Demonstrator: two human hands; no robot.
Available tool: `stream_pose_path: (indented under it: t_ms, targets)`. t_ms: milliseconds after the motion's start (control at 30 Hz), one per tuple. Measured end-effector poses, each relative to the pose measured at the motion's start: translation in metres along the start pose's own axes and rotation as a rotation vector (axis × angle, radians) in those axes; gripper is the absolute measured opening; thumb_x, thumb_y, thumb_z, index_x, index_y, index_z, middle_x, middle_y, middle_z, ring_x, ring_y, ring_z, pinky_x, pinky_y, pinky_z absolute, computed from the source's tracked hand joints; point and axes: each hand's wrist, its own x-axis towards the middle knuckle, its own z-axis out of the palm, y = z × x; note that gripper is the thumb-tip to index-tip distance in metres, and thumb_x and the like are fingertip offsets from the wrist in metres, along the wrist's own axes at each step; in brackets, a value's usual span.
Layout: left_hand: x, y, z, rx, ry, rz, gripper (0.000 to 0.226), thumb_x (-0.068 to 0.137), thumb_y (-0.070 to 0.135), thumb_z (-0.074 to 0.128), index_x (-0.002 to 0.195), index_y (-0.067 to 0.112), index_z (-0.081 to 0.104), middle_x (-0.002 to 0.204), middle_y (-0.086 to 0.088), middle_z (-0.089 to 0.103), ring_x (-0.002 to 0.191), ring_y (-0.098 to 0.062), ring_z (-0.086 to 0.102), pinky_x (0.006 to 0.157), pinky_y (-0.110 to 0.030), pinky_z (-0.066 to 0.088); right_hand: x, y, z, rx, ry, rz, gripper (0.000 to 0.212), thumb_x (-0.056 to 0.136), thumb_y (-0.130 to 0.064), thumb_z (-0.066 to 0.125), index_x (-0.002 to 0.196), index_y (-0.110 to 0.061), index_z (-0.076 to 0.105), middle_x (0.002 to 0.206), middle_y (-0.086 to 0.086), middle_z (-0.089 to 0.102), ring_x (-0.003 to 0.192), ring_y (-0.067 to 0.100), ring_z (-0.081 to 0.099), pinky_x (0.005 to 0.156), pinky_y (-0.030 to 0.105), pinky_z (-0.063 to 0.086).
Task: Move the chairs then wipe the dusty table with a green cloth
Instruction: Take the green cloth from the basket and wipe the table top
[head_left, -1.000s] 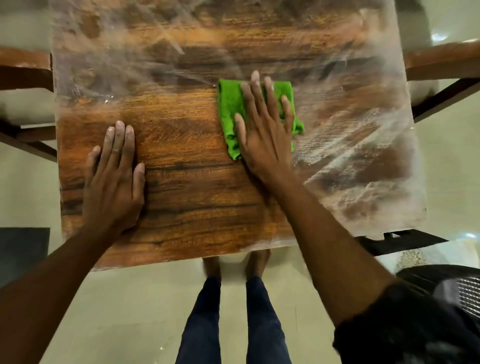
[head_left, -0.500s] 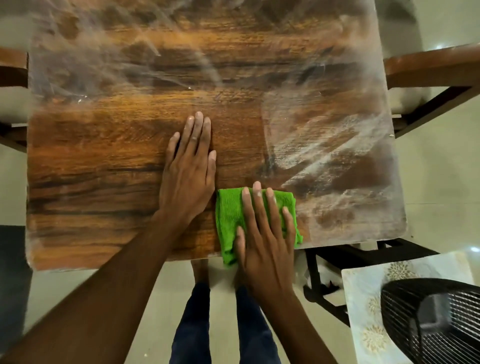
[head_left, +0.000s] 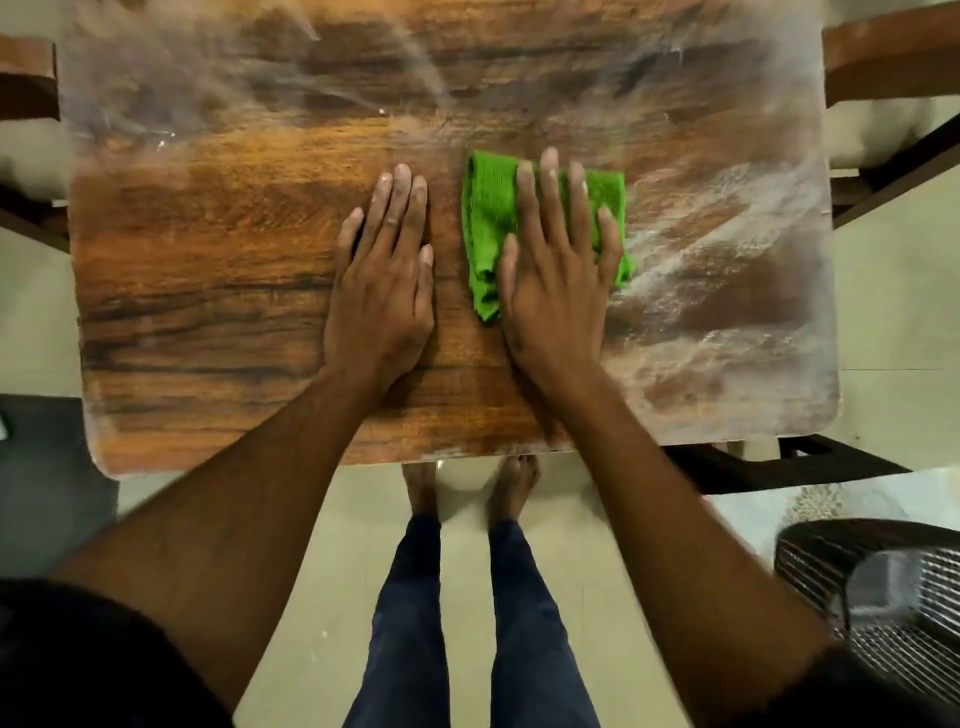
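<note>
Home dining area, wooden table (head_left: 208, 291), chairs (head_left: 893, 62)

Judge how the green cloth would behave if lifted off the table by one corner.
The green cloth would probably droop and unfold: it lies folded, with soft rumpled edges. It looks light and thin, flattened under the right hand. It likely slides easily on the smooth table.

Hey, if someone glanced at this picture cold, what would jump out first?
The bright green cloth at mid-table, pressed flat under the right hand. Next, the wooden table top: clean brown on the left, hazy white dust on the right and far side. The left hand rests flat beside the cloth.
</note>
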Motion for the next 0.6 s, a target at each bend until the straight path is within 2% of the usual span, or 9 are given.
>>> stream_pose_path:
  t_ms: [133, 267, 400, 533, 600]
  targets:
    - [0.003, -0.007, 0.003, -0.132, 0.053, -0.017, 0.054, 0.114, 0.017, 0.03, 0.167, 0.01, 0.03, 0.175, -0.007, 0.025, 0.164, -0.019, 0.018, 0.131, -0.043, 0.018, -0.091, -0.046, -0.005, 0.067, -0.104, 0.133, 0.066, 0.111, -0.033, 0.031, 0.17, -0.02, 0.005, 0.178, 0.004, -0.002, 0.165, 0.022, -0.002, 0.131, 0.05, 0.008]
    - [0.003, -0.012, 0.005, -0.23, 0.064, -0.028, 0.052, 0.114, 0.017, 0.032, 0.165, 0.011, 0.035, 0.174, -0.006, 0.029, 0.164, -0.017, 0.021, 0.13, -0.044, 0.02, -0.151, -0.089, -0.001, 0.082, -0.141, 0.093, 0.073, 0.108, -0.037, 0.04, 0.17, -0.019, 0.008, 0.179, 0.003, 0.002, 0.165, 0.024, 0.003, 0.13, 0.049, 0.01]
    - [0.002, -0.012, 0.005, -0.215, 0.054, -0.014, 0.055, 0.113, 0.024, 0.035, 0.166, 0.011, 0.032, 0.175, -0.007, 0.026, 0.164, -0.018, 0.019, 0.132, -0.043, 0.017, -0.151, -0.044, -0.004, 0.044, -0.161, -0.039, 0.07, 0.107, -0.031, 0.04, 0.17, -0.021, 0.011, 0.178, -0.002, 0.005, 0.165, 0.019, 0.007, 0.129, 0.047, 0.018]
    - [0.002, -0.007, 0.006, -0.126, 0.037, -0.009, 0.058, 0.113, 0.029, 0.034, 0.168, 0.01, 0.027, 0.176, -0.007, 0.022, 0.165, -0.018, 0.014, 0.133, -0.042, 0.013, -0.135, 0.026, -0.019, 0.002, -0.129, 0.082, 0.067, 0.107, -0.026, 0.033, 0.17, -0.024, 0.01, 0.178, -0.003, 0.004, 0.165, 0.018, 0.004, 0.129, 0.051, 0.022]
    - [0.001, -0.005, 0.007, -0.064, 0.035, -0.001, 0.059, 0.114, 0.03, 0.033, 0.168, 0.008, 0.024, 0.177, -0.008, 0.019, 0.165, -0.02, 0.013, 0.133, -0.045, 0.014, -0.113, 0.042, -0.022, -0.012, -0.123, 0.084, 0.068, 0.107, -0.027, 0.032, 0.17, -0.026, 0.008, 0.178, -0.004, 0.002, 0.165, 0.017, 0.001, 0.129, 0.05, 0.021]
